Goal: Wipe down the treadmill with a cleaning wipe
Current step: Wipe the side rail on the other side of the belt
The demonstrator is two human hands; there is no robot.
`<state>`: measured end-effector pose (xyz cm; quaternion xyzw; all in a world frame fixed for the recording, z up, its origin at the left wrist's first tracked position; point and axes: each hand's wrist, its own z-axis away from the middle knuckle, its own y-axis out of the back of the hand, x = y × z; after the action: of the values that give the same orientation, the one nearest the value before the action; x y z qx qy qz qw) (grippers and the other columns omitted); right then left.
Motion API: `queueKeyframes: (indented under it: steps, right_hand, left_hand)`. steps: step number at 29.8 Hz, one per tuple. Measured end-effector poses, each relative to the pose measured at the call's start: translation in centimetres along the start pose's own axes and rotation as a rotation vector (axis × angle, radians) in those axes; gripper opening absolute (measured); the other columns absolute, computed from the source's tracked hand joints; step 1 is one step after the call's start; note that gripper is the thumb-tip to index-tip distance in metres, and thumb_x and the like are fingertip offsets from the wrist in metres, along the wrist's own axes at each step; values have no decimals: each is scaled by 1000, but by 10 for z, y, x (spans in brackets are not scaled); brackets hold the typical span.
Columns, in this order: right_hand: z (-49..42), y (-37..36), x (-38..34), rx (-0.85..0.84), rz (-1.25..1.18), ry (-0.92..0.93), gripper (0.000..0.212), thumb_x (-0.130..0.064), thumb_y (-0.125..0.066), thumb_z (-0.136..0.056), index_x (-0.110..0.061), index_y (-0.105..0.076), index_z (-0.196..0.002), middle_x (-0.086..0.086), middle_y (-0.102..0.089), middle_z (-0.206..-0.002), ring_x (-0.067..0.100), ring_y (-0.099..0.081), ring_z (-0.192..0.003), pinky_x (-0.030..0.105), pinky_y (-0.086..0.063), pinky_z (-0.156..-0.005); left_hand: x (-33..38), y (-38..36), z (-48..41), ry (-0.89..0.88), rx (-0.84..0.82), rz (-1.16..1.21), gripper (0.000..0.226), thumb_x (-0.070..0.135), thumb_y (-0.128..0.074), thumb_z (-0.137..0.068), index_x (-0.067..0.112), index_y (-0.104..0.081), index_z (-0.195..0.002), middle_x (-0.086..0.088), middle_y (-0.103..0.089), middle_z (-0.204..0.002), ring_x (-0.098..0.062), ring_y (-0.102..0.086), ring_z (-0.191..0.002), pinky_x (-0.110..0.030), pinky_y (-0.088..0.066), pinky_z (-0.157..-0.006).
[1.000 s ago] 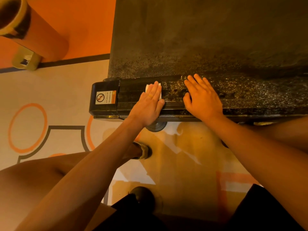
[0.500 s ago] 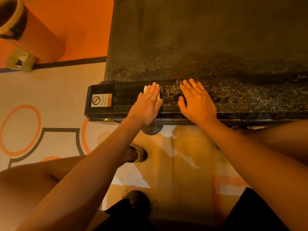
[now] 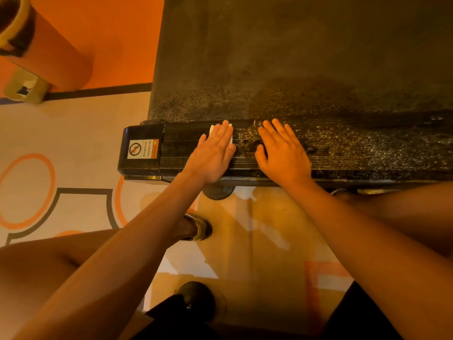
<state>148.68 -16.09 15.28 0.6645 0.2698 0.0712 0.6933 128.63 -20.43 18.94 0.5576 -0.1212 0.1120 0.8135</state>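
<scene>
On the treadmill (image 3: 294, 57), the side rail (image 3: 367, 153) looks wiped next to the warning sticker (image 3: 143, 148); farther from it speckles show, so most seems left. The right hand (image 3: 282, 153) lies flat, empty; the left hand (image 3: 213, 153), nearer the sticker, presses the wipe (image 3: 212, 130) down with straight fingers.

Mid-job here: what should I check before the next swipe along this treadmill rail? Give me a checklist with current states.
1. The wipe flat under the left hand on the rail: ok.
2. The right hand flat on the rail, clear of the wipe: ok.
3. The rail right of both hands free of specks: not ok.
4. The end cap with its warning sticker wiped: cannot tell.
5. The wipe moist enough: cannot tell.
</scene>
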Motion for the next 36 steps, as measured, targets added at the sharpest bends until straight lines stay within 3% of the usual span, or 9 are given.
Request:
queueKeyframes:
  steps: [9, 18, 23, 32, 36]
  right_hand:
    - [2, 4, -1, 0, -46, -7, 59, -35, -31, -101, -5, -45, -149, 15, -42, -156, 31, -31, -149, 48, -21, -124]
    - [0, 3, 0, 11, -51, 8, 54, -29, -42, -100, -4, -47, -147, 15, -44, -154, 32, -34, -148, 47, -22, -124]
    - [1, 5, -1, 18, -70, 2, 55, -30, -40, -98, -3, -49, -145, 16, -47, -152, 33, -37, -146, 49, -25, -122]
    - [2, 9, 2, -28, -124, -3, 52, -29, -43, -103, -8, -43, -151, 11, -39, -159, 28, -28, -151, 43, -16, -124]
    - [6, 15, -8, -82, -98, -34, 55, -32, -40, -104, -9, -36, -154, 11, -31, -163, 28, -21, -153, 46, -5, -125]
  left_hand:
    - [4, -23, 48, -18, 52, 54, 57, 38, -22, -110, 17, -7, -161, 2, 2, -168, -13, 7, -154, -42, 0, -123]
    - [4, -13, -7, -16, 65, 0, 58, 40, -19, -110, 17, -7, -161, 0, 1, -169, -16, 5, -155, -48, -3, -124]
    - [16, -24, 11, 5, 126, 61, 56, 40, -20, -109, 18, -12, -161, 2, -4, -169, -15, 3, -155, -45, -1, -122]
    - [13, 9, 20, 7, -27, 109, 55, 39, -22, -110, 17, -16, -160, 0, -7, -168, -15, -4, -154, -44, -11, -125]
    - [-13, 18, 20, 106, 173, 145, 55, 38, -23, -110, 14, -19, -159, -2, -8, -168, -19, -4, -155, -46, -7, -124]
